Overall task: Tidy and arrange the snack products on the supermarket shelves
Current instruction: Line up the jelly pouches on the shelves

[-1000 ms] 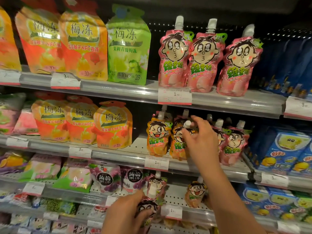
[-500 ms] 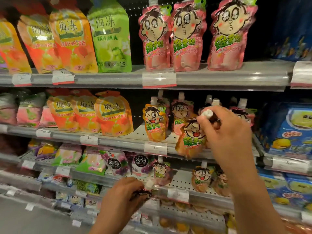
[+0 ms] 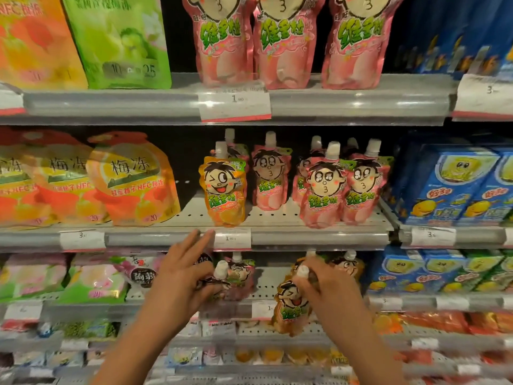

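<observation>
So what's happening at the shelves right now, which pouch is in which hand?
A person is sorting spouted jelly pouches. The right hand holds an orange pouch by its spout, in front of the lower shelf. The left hand pinches a dark purple pouch near its white cap, fingers partly spread. On the middle shelf, one orange pouch stands beside several pink pouches.

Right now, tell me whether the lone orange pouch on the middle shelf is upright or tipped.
Upright: the orange pouch stands on its base, white cap on top.
</observation>
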`<action>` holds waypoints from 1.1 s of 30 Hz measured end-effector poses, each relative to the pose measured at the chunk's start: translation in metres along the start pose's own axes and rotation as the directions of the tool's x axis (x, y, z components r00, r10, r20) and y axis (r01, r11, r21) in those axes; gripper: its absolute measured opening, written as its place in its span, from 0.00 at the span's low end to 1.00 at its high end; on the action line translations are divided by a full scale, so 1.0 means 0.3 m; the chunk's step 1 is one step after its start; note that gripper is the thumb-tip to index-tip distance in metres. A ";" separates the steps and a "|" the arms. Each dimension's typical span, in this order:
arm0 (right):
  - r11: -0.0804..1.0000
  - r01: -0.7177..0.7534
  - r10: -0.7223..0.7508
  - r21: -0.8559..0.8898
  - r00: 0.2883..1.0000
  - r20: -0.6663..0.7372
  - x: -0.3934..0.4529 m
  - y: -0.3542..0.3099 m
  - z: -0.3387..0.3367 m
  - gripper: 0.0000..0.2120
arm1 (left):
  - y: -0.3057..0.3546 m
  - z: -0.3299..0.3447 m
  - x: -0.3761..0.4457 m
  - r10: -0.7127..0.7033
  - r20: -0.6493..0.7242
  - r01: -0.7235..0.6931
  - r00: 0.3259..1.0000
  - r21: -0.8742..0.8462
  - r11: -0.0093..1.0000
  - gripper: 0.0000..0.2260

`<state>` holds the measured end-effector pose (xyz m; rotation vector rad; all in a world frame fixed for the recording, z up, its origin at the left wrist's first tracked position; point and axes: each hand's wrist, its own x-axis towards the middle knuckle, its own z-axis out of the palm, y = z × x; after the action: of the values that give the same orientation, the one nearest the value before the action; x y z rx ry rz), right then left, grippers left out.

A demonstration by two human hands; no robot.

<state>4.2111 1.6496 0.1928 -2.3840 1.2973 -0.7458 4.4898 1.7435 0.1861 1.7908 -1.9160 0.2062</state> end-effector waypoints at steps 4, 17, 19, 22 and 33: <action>0.996 -0.077 0.078 0.035 0.997 -0.028 0.024 -0.036 0.101 0.07 | -0.079 0.039 -0.004 0.056 0.000 -0.056 0.998 0.005 0.998 0.20; 0.986 -0.147 0.133 -0.082 0.979 -0.156 0.104 -0.055 0.308 0.13 | -0.104 0.069 0.006 0.112 -0.073 -0.116 0.991 -0.050 0.992 0.21; 0.990 -0.123 0.108 -0.073 0.978 -0.179 0.106 -0.067 0.314 0.14 | -0.101 0.068 0.003 0.098 -0.096 -0.105 0.990 -0.068 0.992 0.20; 0.993 -0.101 0.084 -0.065 0.971 -0.225 0.114 -0.064 0.324 0.15 | -0.105 0.076 -0.003 0.097 -0.110 -0.106 0.989 -0.076 0.991 0.20; 0.986 -0.160 0.143 -0.057 0.962 -0.232 0.149 -0.021 0.353 0.05 | -0.146 0.135 0.010 0.175 -0.109 -0.179 0.978 -0.033 0.983 0.25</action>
<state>4.2973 1.6187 0.1231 -2.2752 1.6054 -0.9619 4.5215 1.7177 0.1427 1.5500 -1.9885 0.3133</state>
